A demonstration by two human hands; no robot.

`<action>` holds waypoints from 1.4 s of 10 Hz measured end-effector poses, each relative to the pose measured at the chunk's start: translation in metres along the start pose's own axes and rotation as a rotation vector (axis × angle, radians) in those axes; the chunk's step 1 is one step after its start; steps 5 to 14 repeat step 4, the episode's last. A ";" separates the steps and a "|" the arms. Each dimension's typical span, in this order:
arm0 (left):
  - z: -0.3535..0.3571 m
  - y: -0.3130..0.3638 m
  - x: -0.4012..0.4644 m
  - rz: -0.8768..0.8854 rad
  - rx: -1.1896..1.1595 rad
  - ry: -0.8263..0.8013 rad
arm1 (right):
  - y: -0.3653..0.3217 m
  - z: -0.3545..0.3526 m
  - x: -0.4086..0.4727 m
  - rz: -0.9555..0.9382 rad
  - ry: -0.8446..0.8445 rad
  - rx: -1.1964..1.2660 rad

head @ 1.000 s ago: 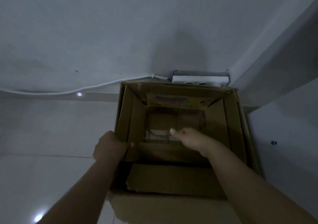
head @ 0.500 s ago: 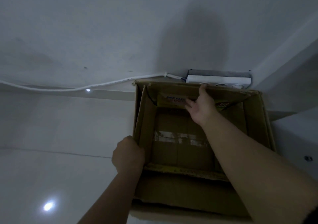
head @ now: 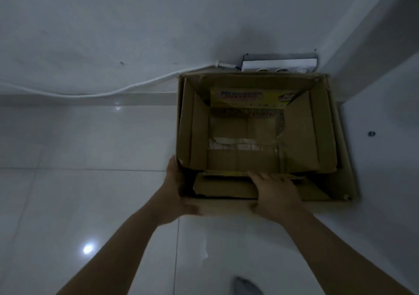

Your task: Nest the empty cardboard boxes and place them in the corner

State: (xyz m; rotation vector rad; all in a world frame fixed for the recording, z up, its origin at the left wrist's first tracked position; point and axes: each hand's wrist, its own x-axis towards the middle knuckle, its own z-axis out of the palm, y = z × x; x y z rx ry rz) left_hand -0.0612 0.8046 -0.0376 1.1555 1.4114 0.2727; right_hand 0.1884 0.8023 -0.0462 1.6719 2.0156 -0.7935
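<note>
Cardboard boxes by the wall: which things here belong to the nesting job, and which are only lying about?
Job:
- large brown cardboard outer box
- smaller brown cardboard inner box with yellow printed label
- left hand, at the outer box's near-left corner
- right hand, on the near flaps

Lying about:
- white power strip
- white cable

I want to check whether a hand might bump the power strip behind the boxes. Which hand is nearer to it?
Right. The right hand grips the outer box's near rim, below the power strip; the left hand is at the near-left corner.
</note>
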 end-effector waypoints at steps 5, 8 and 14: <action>0.032 -0.008 -0.008 -0.131 0.396 0.323 | -0.002 0.019 -0.015 0.128 0.250 -0.204; 0.032 -0.008 -0.008 -0.131 0.396 0.323 | -0.002 0.019 -0.015 0.128 0.250 -0.204; 0.032 -0.008 -0.008 -0.131 0.396 0.323 | -0.002 0.019 -0.015 0.128 0.250 -0.204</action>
